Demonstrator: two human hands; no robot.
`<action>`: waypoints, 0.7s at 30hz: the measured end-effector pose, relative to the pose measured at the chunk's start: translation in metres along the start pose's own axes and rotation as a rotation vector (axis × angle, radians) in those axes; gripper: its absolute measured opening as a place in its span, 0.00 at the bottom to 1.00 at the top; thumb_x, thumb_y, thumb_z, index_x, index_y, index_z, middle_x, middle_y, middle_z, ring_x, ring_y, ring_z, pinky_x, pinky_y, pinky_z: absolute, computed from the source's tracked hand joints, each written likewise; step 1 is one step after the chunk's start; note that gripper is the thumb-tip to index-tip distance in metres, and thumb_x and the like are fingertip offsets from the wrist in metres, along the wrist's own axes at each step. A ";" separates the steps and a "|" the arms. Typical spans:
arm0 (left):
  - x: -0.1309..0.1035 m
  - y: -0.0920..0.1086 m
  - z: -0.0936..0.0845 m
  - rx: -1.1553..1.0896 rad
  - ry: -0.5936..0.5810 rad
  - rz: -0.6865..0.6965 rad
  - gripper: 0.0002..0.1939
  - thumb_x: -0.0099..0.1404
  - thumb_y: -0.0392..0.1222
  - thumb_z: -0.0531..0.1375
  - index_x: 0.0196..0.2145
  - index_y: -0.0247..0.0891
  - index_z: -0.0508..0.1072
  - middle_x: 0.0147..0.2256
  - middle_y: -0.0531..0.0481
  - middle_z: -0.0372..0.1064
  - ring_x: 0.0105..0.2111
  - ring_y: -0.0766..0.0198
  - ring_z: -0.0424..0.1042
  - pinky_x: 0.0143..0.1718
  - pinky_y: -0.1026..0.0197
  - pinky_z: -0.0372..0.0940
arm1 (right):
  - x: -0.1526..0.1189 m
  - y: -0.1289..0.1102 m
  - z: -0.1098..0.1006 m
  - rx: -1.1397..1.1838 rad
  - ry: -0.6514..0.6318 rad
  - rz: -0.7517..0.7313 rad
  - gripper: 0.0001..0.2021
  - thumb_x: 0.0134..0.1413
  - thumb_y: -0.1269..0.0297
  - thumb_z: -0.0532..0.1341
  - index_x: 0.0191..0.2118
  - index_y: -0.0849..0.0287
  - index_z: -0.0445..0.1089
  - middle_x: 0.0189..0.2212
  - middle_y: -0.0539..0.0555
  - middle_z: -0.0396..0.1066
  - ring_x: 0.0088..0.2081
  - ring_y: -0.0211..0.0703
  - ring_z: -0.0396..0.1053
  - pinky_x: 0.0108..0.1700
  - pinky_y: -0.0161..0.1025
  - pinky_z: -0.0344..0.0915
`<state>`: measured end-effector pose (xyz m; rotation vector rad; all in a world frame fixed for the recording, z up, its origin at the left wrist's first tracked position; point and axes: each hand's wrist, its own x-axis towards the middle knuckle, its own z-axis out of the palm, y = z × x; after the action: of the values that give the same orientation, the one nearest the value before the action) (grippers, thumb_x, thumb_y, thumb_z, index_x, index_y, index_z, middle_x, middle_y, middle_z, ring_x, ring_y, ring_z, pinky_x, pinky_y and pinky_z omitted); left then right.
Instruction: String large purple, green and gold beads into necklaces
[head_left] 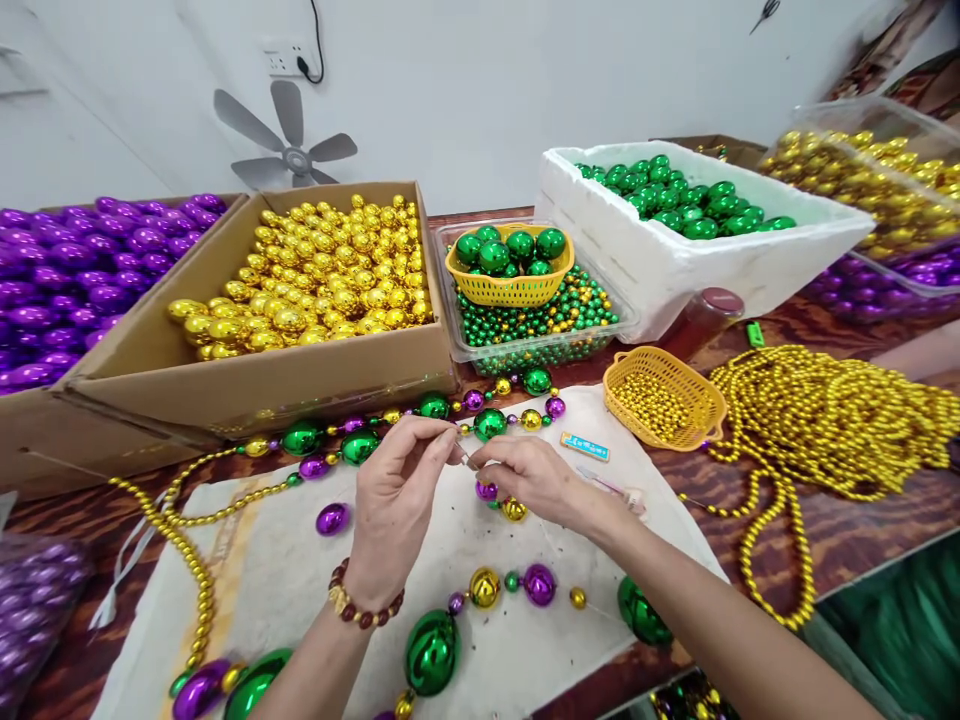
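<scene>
My left hand (401,495) and my right hand (531,478) meet above the white cloth (277,590), both with fingertips pinched together. A tiny pale, shiny piece shows between them, too small to name. A purple bead (486,490) and a gold bead (514,510) hang or lie just under my right fingers; I cannot tell which. Behind my hands runs a bead strand with a large green bead (490,424). In front lies more strand, with a green bead (431,652) and a purple bead (540,585). A loose purple bead (332,518) rests left of my left hand.
Along the back stand a cardboard box (262,375) of gold beads, a plastic tub (540,345) and a white foam box (600,265) of green beads. A yellow basket (705,435) and piled gold bead strings (840,420) sit right. A blue packet (585,446) lies on the cloth.
</scene>
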<state>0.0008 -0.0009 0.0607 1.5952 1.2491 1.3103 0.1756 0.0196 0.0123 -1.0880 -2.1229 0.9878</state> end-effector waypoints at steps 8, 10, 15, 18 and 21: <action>0.001 -0.018 -0.010 -0.206 0.093 -0.117 0.10 0.67 0.43 0.56 0.45 0.41 0.72 0.41 0.47 0.72 0.37 0.60 0.73 0.40 0.56 0.68 | 0.006 0.017 0.007 0.017 -0.031 -0.002 0.08 0.65 0.66 0.53 0.37 0.56 0.69 0.24 0.46 0.69 0.28 0.35 0.68 0.34 0.31 0.59; -0.001 -0.031 -0.009 -0.223 -0.005 -0.197 0.14 0.68 0.44 0.55 0.49 0.42 0.70 0.46 0.46 0.71 0.43 0.58 0.72 0.44 0.55 0.67 | 0.009 0.009 0.002 0.096 -0.008 0.007 0.09 0.67 0.64 0.50 0.37 0.56 0.66 0.20 0.44 0.64 0.24 0.33 0.66 0.30 0.30 0.60; -0.010 -0.050 0.018 -0.210 -0.412 -0.180 0.14 0.67 0.43 0.57 0.50 0.42 0.71 0.50 0.46 0.70 0.49 0.57 0.68 0.52 0.55 0.62 | 0.022 -0.026 -0.019 0.514 0.069 -0.033 0.09 0.66 0.61 0.51 0.35 0.57 0.63 0.18 0.42 0.57 0.19 0.30 0.61 0.23 0.27 0.59; -0.014 -0.051 0.038 -0.157 -0.439 -0.125 0.12 0.68 0.43 0.54 0.45 0.40 0.74 0.48 0.46 0.71 0.47 0.57 0.69 0.52 0.54 0.61 | 0.032 -0.052 -0.042 0.622 0.113 -0.097 0.09 0.65 0.61 0.53 0.35 0.58 0.64 0.18 0.42 0.58 0.19 0.29 0.61 0.21 0.26 0.58; -0.016 -0.056 0.052 -0.078 -0.429 -0.096 0.11 0.68 0.41 0.54 0.43 0.41 0.75 0.45 0.47 0.72 0.47 0.57 0.69 0.51 0.55 0.61 | 0.041 -0.074 -0.070 0.651 0.202 -0.157 0.10 0.64 0.58 0.55 0.35 0.58 0.64 0.18 0.41 0.58 0.18 0.28 0.64 0.21 0.26 0.61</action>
<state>0.0378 0.0018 -0.0079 1.6299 0.9817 0.8844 0.1736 0.0492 0.1185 -0.6493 -1.5243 1.2990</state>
